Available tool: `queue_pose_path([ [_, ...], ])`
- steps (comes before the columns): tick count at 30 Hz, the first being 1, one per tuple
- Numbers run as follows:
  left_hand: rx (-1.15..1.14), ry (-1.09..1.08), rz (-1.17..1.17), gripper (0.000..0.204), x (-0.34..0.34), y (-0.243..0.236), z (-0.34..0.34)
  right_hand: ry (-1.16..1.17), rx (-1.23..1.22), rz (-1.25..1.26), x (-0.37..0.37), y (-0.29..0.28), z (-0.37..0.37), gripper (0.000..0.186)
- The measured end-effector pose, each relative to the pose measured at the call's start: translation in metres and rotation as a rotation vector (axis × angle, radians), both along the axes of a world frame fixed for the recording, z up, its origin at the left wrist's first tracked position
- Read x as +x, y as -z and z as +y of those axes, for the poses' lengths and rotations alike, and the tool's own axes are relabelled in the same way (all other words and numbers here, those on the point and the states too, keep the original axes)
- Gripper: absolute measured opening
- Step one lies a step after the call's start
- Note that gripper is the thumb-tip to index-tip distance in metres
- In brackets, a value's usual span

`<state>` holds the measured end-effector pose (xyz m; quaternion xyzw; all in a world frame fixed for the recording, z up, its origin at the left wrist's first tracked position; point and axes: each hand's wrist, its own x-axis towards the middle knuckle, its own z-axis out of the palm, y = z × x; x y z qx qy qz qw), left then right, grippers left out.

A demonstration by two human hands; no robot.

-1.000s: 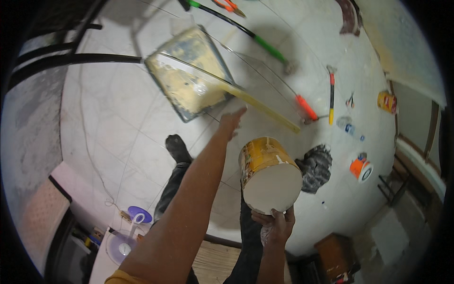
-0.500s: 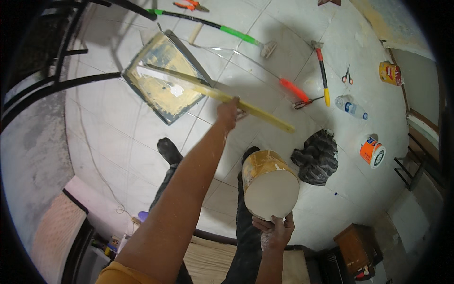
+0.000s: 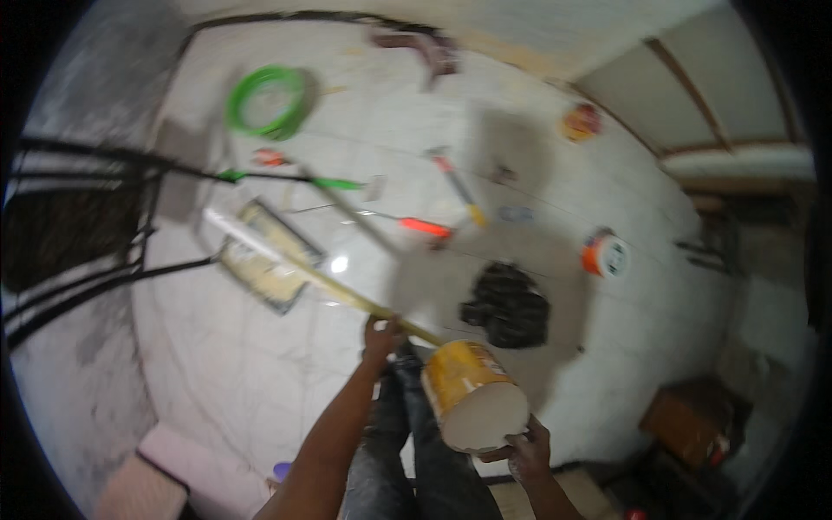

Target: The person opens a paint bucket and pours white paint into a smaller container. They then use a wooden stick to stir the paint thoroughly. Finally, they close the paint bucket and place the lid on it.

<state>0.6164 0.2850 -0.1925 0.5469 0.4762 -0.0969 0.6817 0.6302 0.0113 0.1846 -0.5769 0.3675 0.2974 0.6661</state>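
Observation:
My left hand is closed around a long, flat yellow bar, gripping it towards its near end. White material coats the bar's far part, which hangs over a dark-rimmed tray with dried yellowish paint. The near end of the bar reaches the side of a yellow, paint-smeared bucket; whether they touch, I cannot tell. Fingers of my right hand grip the bucket at the edge of its pale round end. The bucket is held tilted in front of my legs, that pale end facing me.
A crumpled black plastic bag lies right of centre. Beyond are a red-handled paint roller, a hammer, a green-handled scraper and a green basin. An orange-and-white tub stands right; black metal bars stick out left.
The view has swung, bringing the green basin into sight. My left hand has drawn the bar back towards me, its near end now at the bucket. My right hand still holds the bucket.

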Motion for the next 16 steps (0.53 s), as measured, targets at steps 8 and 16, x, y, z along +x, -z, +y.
queue_pose_path([
  [8, 0.772, 0.668, -0.218, 0.034, 0.106, -0.135, -0.105, 0.210, 0.013, 0.091, -0.012, -0.076, -0.156, 0.063],
  [16, 0.936, 1.210, -0.183, 0.031, 0.216, -0.111, -0.311, 0.194, 0.101, 0.110, -0.001, -0.017, -0.342, 0.078],
])
